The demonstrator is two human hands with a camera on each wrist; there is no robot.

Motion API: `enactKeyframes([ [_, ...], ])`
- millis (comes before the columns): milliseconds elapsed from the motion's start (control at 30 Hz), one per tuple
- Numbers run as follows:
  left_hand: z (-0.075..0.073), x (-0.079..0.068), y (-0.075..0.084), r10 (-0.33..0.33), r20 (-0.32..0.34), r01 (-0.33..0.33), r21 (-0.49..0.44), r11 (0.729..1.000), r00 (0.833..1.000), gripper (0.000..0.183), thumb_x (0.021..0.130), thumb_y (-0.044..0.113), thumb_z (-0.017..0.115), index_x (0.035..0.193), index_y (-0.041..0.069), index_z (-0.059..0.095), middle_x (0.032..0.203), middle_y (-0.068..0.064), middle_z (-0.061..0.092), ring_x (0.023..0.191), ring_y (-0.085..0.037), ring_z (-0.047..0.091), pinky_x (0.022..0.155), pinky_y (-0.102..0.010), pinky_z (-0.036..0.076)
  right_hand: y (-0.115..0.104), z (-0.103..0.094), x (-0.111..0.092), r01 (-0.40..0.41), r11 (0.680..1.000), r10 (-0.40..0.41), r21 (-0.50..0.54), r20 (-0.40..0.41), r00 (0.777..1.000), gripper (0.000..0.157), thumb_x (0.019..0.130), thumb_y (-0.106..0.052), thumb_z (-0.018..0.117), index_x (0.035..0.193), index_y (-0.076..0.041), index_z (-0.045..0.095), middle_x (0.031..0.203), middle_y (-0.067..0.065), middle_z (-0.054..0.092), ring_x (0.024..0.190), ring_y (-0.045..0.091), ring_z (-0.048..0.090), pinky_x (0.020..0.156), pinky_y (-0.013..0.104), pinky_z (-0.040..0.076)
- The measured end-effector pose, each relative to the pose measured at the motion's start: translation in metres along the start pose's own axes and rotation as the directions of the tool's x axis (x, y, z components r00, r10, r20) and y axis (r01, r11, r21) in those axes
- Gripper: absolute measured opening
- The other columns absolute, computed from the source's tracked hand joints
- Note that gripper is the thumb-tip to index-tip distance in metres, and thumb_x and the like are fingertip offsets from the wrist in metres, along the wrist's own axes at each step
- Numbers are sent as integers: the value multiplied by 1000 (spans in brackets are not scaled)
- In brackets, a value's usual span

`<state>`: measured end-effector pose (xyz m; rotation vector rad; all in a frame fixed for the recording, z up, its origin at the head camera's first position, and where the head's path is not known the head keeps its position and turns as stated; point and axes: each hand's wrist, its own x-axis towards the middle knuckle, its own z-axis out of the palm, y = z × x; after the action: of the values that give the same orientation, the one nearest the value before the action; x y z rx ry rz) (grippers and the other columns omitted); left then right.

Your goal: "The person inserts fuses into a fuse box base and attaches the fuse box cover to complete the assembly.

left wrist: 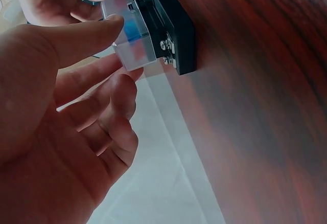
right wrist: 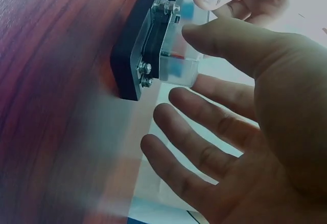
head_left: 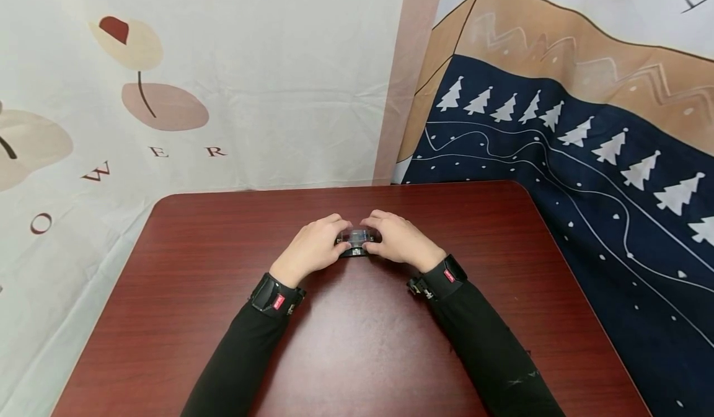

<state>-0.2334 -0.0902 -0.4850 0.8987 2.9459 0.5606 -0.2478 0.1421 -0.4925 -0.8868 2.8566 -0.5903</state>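
Note:
On the table stands a small device with a clear plastic cover (head_left: 357, 237) over a black base (left wrist: 180, 40). Metal screws and nuts (right wrist: 146, 68) line the base, and blue and red patches show through the cover. My left hand (head_left: 312, 246) pinches the cover from the left, thumb on its near face and index finger at the far side. From the right, my right hand (head_left: 403, 240) pinches the same cover between thumb and index finger. The other fingers of both hands are spread behind the device. In the wrist views the cover sits against the base.
The reddish-brown wooden table (head_left: 357, 349) has rounded far corners. Behind it hangs a pale printed cloth (head_left: 295, 95), with a navy cloth bearing white trees (head_left: 558, 175) at the right. Black wristbands (head_left: 277, 294) sit on both wrists.

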Motion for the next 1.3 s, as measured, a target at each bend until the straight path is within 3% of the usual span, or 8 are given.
enactKeyframes([
  [367,0,0,1,4,2,-4,0,1000,1000,34,96,27,76,127,13,75,117,-2,71,97,-21,70,82,-46,60,-2,5,0,38,999,-38,0,-31,999,30,93,-27,78,122,-17,76,107,-4,66,87,15,61,76,37,55],
  [1000,3,-1,2,10,-12,-10,-7,1000,1000,32,95,25,77,124,12,75,113,-2,71,95,-24,71,80,-47,60,-2,8,0,51,999,-50,0,-41,998,28,93,-27,77,120,-16,78,106,-3,67,84,15,61,74,37,54],
  [1300,2,0,4,-9,12,9,-3,1000,1000,33,96,26,77,125,12,75,114,-3,70,96,-24,71,81,-48,60,-1,6,-1,49,999,-49,0,-30,998,30,94,-27,76,122,-16,78,108,-2,68,87,16,62,76,39,55],
])
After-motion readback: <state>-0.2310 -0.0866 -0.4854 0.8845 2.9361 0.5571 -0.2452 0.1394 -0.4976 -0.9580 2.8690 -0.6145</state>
